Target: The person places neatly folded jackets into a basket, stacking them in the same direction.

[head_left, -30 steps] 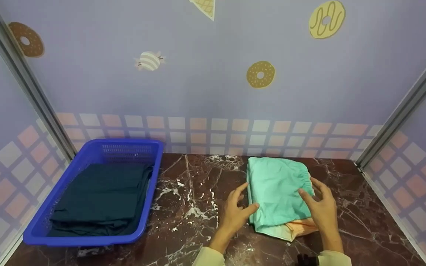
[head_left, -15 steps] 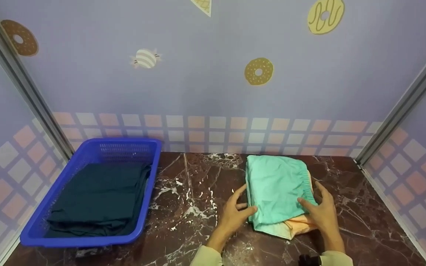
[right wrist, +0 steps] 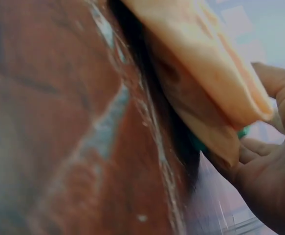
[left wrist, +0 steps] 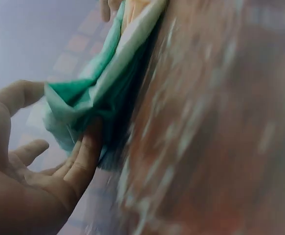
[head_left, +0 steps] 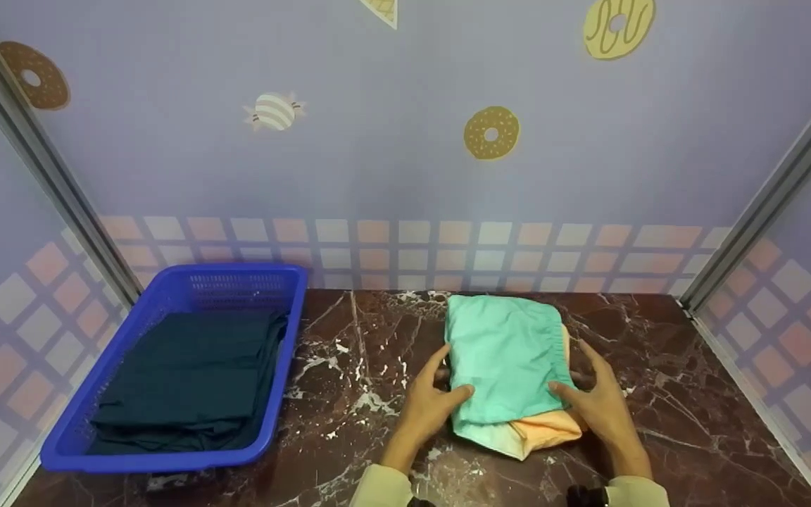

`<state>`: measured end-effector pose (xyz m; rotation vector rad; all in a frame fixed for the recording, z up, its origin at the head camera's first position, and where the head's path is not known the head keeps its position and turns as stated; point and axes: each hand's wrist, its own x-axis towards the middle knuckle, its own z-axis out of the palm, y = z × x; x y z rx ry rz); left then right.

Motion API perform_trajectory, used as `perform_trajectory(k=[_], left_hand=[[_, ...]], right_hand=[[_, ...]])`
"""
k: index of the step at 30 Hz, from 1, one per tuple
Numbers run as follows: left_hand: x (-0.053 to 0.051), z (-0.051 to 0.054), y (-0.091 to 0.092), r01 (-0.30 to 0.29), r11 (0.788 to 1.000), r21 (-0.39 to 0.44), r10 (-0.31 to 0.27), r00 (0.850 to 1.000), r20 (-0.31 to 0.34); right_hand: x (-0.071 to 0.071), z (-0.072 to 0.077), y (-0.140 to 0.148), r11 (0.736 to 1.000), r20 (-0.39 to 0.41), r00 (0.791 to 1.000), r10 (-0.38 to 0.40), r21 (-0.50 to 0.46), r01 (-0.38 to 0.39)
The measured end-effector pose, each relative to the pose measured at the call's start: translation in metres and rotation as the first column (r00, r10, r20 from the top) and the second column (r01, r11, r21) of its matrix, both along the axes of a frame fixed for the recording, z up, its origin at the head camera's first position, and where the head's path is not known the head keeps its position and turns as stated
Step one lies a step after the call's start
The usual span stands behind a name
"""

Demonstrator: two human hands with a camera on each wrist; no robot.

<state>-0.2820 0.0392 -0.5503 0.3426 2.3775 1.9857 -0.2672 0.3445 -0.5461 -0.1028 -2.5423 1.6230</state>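
One blue basket [head_left: 152, 462] stands at far left with folded dark cloth [head_left: 187, 380] inside; its raised rim is the obstacle on that side. Veined bench [head_left: 349, 451] separates it from the left hand [head_left: 426, 403], which pinches the left edge of a garment [head_left: 507, 359], thumb above, some fingers tucked beneath. The folded garment sits between the hands, at or just above the bench, with the wall [head_left: 391, 155] close behind. Good handling probably calls for even support under all layers, so the fold stays closed. An orange layer [head_left: 546, 429] juts out at the near right corner and may slip unless gathered in. The right hand [head_left: 597, 401] pinches the right edge, thumb above, fingers partly hidden below.
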Motion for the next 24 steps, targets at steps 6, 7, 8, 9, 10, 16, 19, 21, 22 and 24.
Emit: perform_trajectory(k=[6,7,8,9,10,16,19,21,22,24], left_hand=[[-0.005,0.003,-0.019,-0.083,0.988,-0.131,0.084,0.996,0.005],[-0.005,0.003,-0.021,-0.103,0.985,-0.142,0.104,0.995,0.002],[-0.006,0.003,-0.023,-0.122,0.982,-0.147,0.123,0.992,-0.006],[-0.006,0.003,-0.025,-0.135,0.981,-0.141,0.135,0.991,-0.011],[-0.006,0.003,-0.026,-0.14,0.982,-0.13,0.14,0.99,-0.013],[-0.005,0.003,-0.024,-0.046,0.998,-0.033,0.046,0.999,0.01],[-0.005,0.001,-0.022,-0.017,0.999,-0.03,0.017,0.999,0.029],[-0.005,0.0,-0.021,-0.008,1.0,-0.017,0.009,0.999,0.048],[-0.005,-0.001,-0.021,-0.002,1.0,-0.006,0.003,0.999,0.055],[-0.004,-0.001,-0.021,0.008,1.0,0.027,-0.009,0.997,0.072]], right_hand=[[-0.001,-0.001,-0.003,0.999,0.005,0.999,0.032,-0.028,-0.032],[-0.001,-0.002,-0.003,0.999,0.004,0.999,0.035,-0.03,-0.035],[-0.001,-0.002,-0.003,0.999,0.005,0.999,0.041,-0.032,-0.041],[-0.001,-0.002,-0.003,0.998,0.007,0.999,0.048,-0.029,-0.048],[-0.001,-0.002,-0.003,0.998,0.011,0.998,0.054,-0.023,-0.054],[-0.002,-0.002,-0.008,0.995,0.034,0.995,0.093,-0.028,-0.092],[-0.004,-0.001,-0.01,0.994,0.037,0.993,0.11,-0.027,-0.109],[-0.004,-0.001,-0.012,0.994,0.043,0.993,0.106,-0.014,-0.106],[-0.005,0.0,-0.012,0.995,0.047,0.994,0.101,-0.009,-0.101],[-0.005,0.0,-0.012,0.996,0.064,0.994,0.088,-0.01,-0.087]])
